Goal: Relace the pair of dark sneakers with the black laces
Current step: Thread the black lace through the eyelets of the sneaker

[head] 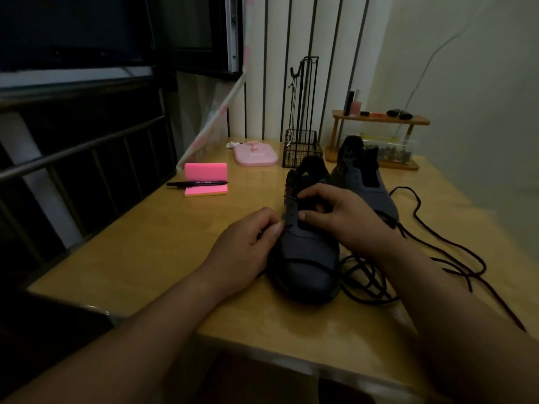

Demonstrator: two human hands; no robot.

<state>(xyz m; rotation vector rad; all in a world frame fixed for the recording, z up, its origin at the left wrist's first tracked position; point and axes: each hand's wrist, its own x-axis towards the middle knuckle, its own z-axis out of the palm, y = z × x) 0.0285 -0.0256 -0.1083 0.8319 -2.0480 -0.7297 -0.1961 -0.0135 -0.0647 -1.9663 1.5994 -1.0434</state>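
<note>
A dark sneaker stands in the middle of the wooden table, toe towards me. My left hand lies against its left side and pinches a black lace tip at a lower eyelet. My right hand reaches over the tongue opening, fingers curled on the eyelet flap beside another lace tip near the upper eyelets. The second dark sneaker stands behind and to the right. Loose black laces trail in loops over the table on the right.
A black marker lies on pink sticky notes at the left. Behind stand a pink stand, a black wire rack and a wooden shelf with small bottles. A metal railing runs along the left.
</note>
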